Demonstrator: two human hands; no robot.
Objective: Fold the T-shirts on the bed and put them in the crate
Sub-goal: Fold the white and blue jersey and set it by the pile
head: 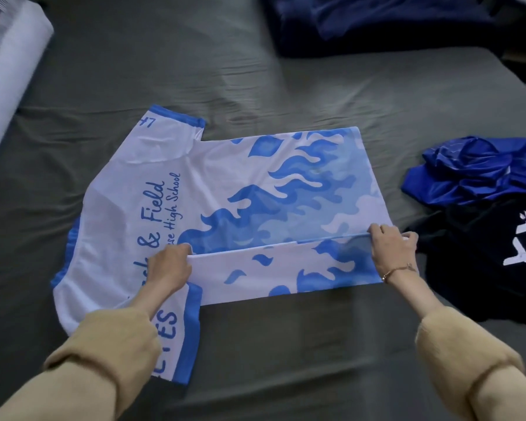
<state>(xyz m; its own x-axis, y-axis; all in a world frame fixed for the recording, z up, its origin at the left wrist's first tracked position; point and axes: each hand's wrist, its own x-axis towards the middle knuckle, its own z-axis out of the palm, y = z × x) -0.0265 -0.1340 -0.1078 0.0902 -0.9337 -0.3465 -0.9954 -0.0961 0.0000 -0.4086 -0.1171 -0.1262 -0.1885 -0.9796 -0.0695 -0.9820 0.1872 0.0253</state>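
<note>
A white T-shirt with blue flames and blue lettering (225,189) lies spread flat on the grey bed sheet (164,71), collar end to the left, hem to the right. Its near long edge is folded over towards the middle. My left hand (167,268) pinches that folded edge near the sleeve. My right hand (389,247) pinches the same edge at the hem end. A crumpled bright blue shirt (474,168) and a black shirt with white print (492,262) lie in a heap at the right. No crate is in view.
A dark navy pile of fabric (377,22) lies at the far right of the bed. A white blurred object (6,71) stands off the bed's left side. Bare sheet stretches beyond the shirt and in front of it.
</note>
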